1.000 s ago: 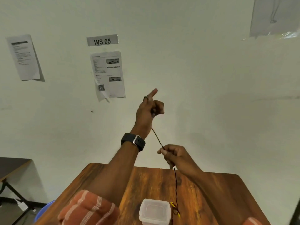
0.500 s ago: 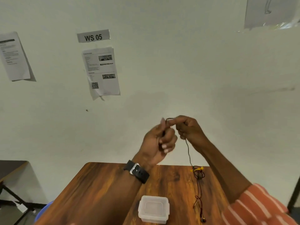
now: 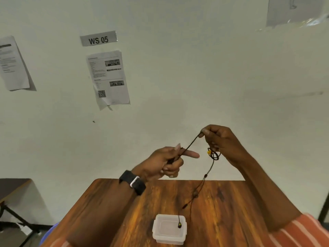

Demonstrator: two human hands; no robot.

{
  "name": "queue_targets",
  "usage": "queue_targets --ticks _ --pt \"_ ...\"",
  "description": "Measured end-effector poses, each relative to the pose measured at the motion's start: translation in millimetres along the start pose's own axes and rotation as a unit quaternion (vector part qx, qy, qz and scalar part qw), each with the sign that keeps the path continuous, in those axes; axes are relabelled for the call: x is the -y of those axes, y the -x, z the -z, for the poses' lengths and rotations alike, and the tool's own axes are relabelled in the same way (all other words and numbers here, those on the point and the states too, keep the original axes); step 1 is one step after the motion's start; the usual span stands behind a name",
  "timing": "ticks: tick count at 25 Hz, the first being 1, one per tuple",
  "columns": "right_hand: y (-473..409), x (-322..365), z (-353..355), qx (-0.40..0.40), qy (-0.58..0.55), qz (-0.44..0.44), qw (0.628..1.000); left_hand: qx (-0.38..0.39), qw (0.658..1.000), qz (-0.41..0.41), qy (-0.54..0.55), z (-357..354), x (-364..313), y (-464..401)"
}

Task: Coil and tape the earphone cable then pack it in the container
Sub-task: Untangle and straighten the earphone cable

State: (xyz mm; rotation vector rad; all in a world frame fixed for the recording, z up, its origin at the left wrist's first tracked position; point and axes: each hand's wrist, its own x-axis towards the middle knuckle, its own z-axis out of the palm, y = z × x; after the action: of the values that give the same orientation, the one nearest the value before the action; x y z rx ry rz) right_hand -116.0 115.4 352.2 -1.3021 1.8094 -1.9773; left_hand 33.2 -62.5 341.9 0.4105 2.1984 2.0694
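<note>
The hands had drawn apart since half a second earlier, when they met fingertip to fingertip above the table. The right hand (image 3: 220,145) had pulled out to the right and up, and the cable's tangled loop with its yellow tie had risen off the table (image 3: 110,202) with it. The left hand (image 3: 167,161) sat lower, lower fingers curled round a bunch of the earphone cable (image 3: 191,141), index finger pointing straight out to the right. The right hand pinched the cable between thumb and forefinger, other fingers curled in, and a taut length ran on a slant between the two hands. Below the right hand hung the small tangled loop, and from it the rest of the cable dropped toward the table, one earbud dangling in front of the clear plastic container (image 3: 169,229). The container stood on the wooden table near its front edge, lid on. A black watch (image 3: 132,181) ringed the left wrist.
</note>
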Motion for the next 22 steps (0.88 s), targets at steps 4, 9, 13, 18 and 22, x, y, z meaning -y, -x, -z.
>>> queue_targets --ticks 4,9,13,18,22 --pt "-5.4 -25.4 -28.3 0.087 -0.022 -0.015 0.996 0.038 0.962 -0.155 0.222 -26.1 -32.0 -14.5" --pt "41.4 -88.2 -57.0 0.144 -0.08 -0.106 0.981 -0.112 0.935 -0.25 0.227 10.5 -104.8 -27.0" --pt "69.9 -127.9 -49.4 0.024 -0.186 -0.17 0.968 -0.187 0.911 -0.32 0.184 40.9 -148.7 -17.2" --pt "102.6 -172.2 -26.4 -0.138 -0.332 -0.232 0.904 -0.275 0.85 -0.409 0.183 83.6 -196.7 20.0" --pt "110.9 -185.6 -19.5 -0.118 -0.174 -0.258 0.943 -0.273 0.866 -0.385 0.167 86.5 -198.6 29.6"
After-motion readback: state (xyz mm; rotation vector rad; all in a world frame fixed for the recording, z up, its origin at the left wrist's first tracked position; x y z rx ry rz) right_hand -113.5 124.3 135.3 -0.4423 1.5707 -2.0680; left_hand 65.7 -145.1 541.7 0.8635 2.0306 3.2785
